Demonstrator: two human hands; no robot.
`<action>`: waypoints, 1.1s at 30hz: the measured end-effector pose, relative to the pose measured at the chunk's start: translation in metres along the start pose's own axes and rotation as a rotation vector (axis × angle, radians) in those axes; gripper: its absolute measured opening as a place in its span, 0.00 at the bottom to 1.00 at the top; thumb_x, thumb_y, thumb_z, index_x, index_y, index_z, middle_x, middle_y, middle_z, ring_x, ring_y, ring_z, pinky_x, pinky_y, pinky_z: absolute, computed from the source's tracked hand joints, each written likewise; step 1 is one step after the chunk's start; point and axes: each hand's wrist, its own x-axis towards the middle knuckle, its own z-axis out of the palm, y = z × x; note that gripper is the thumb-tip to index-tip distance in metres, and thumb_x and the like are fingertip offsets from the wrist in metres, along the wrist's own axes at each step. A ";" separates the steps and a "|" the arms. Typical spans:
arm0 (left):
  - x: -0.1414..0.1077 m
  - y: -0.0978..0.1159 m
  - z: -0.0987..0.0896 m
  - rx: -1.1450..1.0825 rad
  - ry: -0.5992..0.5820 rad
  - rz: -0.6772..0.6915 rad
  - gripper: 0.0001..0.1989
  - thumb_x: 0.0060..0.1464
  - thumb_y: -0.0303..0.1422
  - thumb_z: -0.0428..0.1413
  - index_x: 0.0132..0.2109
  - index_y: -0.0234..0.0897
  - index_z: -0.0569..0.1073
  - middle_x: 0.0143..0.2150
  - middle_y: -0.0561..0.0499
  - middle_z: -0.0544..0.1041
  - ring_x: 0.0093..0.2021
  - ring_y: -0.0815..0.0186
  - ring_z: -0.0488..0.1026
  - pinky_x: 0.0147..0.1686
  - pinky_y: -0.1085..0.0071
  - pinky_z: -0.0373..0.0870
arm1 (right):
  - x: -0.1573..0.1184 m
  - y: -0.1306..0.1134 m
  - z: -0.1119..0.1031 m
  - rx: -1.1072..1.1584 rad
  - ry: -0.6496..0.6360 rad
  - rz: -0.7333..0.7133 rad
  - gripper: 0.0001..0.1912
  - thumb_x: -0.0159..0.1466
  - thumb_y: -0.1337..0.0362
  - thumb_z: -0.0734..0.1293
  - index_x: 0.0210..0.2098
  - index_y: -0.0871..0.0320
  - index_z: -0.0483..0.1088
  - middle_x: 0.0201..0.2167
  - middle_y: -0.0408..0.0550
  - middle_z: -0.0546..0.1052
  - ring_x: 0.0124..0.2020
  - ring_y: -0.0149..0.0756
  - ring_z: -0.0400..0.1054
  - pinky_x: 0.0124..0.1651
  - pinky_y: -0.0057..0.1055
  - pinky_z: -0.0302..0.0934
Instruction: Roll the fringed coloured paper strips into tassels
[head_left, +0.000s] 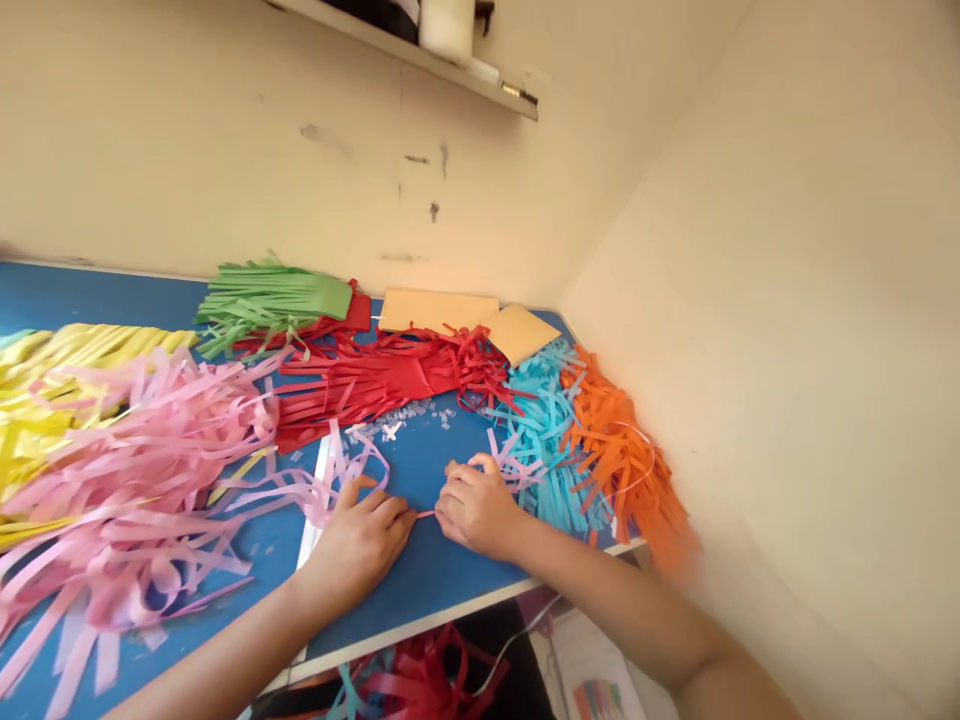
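Observation:
Near the front edge of the blue table, my left hand (365, 540) and my right hand (478, 508) are close together, fingers closed. A thin pink twisted strip (425, 514) spans the short gap between them, gripped at both ends. Lilac paper strips (300, 488) fan out to the left behind my left hand, and more lilac strips (517, 468) stick out beyond my right hand. Under the lilac strips by my left hand lies a white strip (319, 490). The fingertips of both hands are partly hidden.
Pink (165, 450), yellow (30, 420) and green fringes (277, 300) lie left on the table (442, 580). Red (397, 372), blue (551, 430) and orange fringes (615, 430) lie behind and right, near yellow paper pieces (439, 310). A shelf (420, 62) hangs above.

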 end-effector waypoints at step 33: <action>-0.023 0.091 -0.069 -0.435 0.325 -0.442 0.09 0.57 0.34 0.58 0.46 0.42 0.73 0.38 0.52 0.82 0.40 0.65 0.79 0.55 0.62 0.69 | 0.012 -0.102 -0.056 2.085 0.474 1.007 0.14 0.50 0.61 0.80 0.23 0.58 0.72 0.20 0.37 0.68 0.15 0.20 0.54 0.21 0.22 0.46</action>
